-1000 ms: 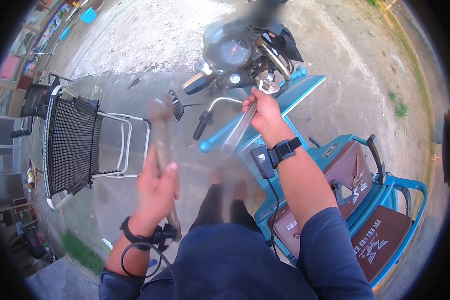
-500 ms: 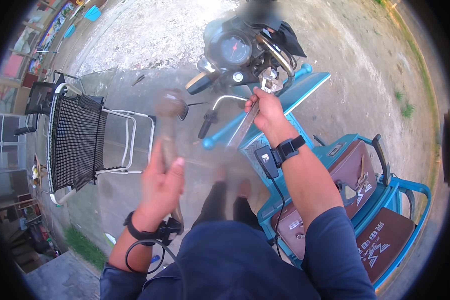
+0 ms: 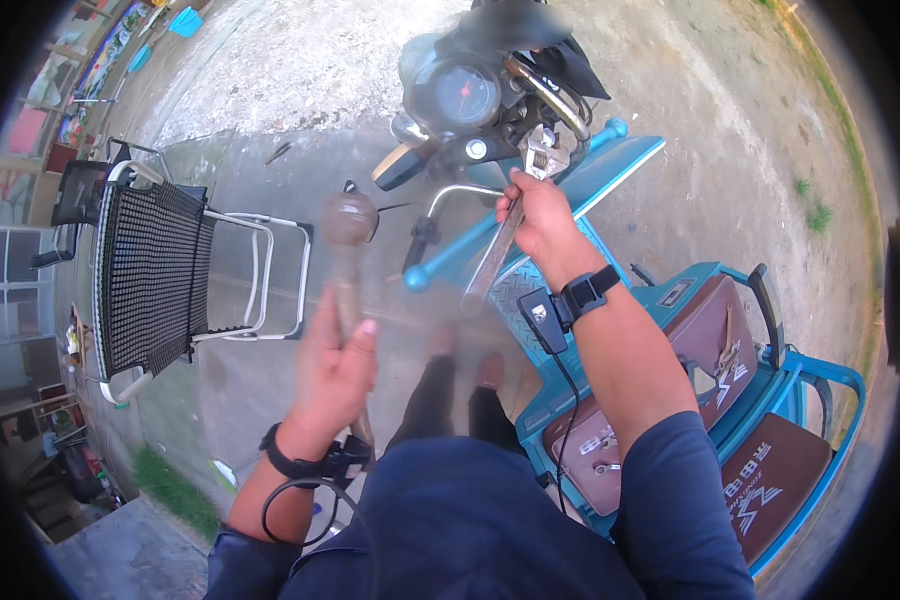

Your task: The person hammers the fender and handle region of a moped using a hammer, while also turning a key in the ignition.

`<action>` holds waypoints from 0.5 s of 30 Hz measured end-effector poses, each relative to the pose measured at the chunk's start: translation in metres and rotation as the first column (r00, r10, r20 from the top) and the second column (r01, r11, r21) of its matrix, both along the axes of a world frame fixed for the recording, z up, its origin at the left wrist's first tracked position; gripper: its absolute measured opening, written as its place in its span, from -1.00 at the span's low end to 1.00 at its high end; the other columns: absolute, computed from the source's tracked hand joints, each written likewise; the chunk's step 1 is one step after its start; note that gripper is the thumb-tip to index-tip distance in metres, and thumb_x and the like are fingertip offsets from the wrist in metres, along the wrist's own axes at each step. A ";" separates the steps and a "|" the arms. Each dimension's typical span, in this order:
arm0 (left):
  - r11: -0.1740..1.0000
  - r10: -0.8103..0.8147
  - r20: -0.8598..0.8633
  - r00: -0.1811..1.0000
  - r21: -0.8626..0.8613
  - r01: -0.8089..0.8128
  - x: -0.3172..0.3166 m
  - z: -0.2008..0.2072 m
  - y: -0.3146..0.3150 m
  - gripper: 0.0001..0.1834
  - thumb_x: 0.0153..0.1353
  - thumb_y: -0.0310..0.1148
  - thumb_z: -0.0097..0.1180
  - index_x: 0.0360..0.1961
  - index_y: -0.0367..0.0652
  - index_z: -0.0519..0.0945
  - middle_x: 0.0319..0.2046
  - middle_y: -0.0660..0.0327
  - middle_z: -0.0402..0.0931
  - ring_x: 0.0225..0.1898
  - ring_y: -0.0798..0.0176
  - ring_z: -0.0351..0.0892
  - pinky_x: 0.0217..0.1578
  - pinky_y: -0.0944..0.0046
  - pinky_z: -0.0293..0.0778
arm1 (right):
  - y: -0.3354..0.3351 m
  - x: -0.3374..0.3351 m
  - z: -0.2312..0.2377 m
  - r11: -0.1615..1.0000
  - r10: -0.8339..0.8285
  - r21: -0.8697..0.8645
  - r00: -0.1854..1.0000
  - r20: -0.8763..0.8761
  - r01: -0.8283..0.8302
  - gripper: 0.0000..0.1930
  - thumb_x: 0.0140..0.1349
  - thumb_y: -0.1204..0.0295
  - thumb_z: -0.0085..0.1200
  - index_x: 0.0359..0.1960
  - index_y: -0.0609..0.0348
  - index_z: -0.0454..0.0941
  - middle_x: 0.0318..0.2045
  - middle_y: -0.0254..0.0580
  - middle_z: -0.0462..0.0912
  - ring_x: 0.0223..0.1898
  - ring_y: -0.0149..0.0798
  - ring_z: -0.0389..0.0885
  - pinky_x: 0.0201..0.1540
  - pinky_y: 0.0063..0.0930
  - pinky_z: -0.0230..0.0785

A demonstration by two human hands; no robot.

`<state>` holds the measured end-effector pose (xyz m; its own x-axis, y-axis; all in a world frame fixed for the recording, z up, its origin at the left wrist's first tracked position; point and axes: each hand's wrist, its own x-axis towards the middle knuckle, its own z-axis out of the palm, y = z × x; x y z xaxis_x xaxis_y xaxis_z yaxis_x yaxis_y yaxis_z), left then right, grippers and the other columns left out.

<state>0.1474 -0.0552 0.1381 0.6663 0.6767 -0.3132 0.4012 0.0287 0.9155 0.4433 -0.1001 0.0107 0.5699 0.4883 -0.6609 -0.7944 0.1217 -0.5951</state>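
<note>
Gray ground runs wide between 1 chair and 1 blue bike. The left hand is curled round 1 hammer, well apart from the chair's edge; the hammer's top is blurry. 2 shoes stand below. The right hand squeezes 1 wrench. Its top is near the bars, but I can't tell if they touch. At the far end is 1 brown seat.

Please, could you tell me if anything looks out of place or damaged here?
Metal pieces lie loose on the brown front seat, an odd place since seats are for sitting. The hammer in the left hand looks smeared, probably just motion blur. No spill or clear damage stands out.
</note>
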 end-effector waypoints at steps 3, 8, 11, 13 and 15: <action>0.990 0.138 0.021 0.990 0.000 -0.138 -0.005 -0.009 -0.011 -0.39 0.48 -0.40 -0.06 0.47 -0.17 0.06 -0.54 0.36 0.39 -0.65 0.55 0.34 -0.64 0.45 0.34 | -0.005 0.003 -0.011 0.998 0.039 0.049 0.999 0.010 -0.040 -0.71 0.37 0.46 0.06 -0.03 0.27 0.21 -0.41 -0.14 0.45 -0.46 -0.19 0.53 -0.44 -0.22 0.43; 0.944 -0.319 -0.050 0.946 -0.110 0.312 -0.015 -0.054 -0.052 -0.41 0.48 -0.38 -0.05 0.45 -0.16 0.09 -0.56 0.38 0.37 -0.66 0.55 0.32 -0.64 0.45 0.34 | -0.001 0.003 -0.003 0.997 0.079 0.016 0.996 0.034 -0.080 -0.80 0.38 0.45 0.05 -0.14 0.19 0.27 -0.47 -0.19 0.44 -0.49 -0.21 0.49 -0.46 -0.25 0.39; 0.929 -0.332 -0.051 0.942 -0.190 0.318 -0.003 -0.035 -0.042 -0.39 0.48 -0.37 -0.02 0.46 -0.17 0.08 -0.58 0.39 0.35 -0.67 0.54 0.32 -0.64 0.44 0.34 | -0.009 0.003 -0.002 0.998 0.063 -0.030 0.998 0.007 -0.063 -0.87 0.40 0.44 0.05 -0.24 0.10 0.34 -0.53 -0.25 0.44 -0.52 -0.22 0.47 -0.47 -0.27 0.37; 0.951 -0.208 -0.069 0.976 -0.246 0.185 -0.002 -0.022 -0.032 -0.37 0.47 -0.36 -0.01 0.47 -0.18 0.07 -0.57 0.39 0.34 -0.67 0.53 0.32 -0.65 0.43 0.34 | -0.014 0.004 -0.004 0.998 0.062 0.003 0.998 0.004 -0.062 -0.66 0.38 0.44 0.09 0.02 0.22 0.19 -0.40 -0.16 0.44 -0.47 -0.21 0.51 -0.43 -0.26 0.41; 0.954 -0.056 -0.086 0.995 -0.297 0.029 -0.008 -0.019 -0.022 -0.36 0.47 -0.37 -0.01 0.47 -0.19 0.06 -0.55 0.38 0.32 -0.68 0.51 0.33 -0.66 0.43 0.34 | -0.018 0.005 -0.001 0.997 0.078 0.015 0.996 0.030 -0.078 -0.68 0.38 0.43 0.09 0.01 0.21 0.21 -0.39 -0.15 0.46 -0.45 -0.20 0.53 -0.42 -0.26 0.43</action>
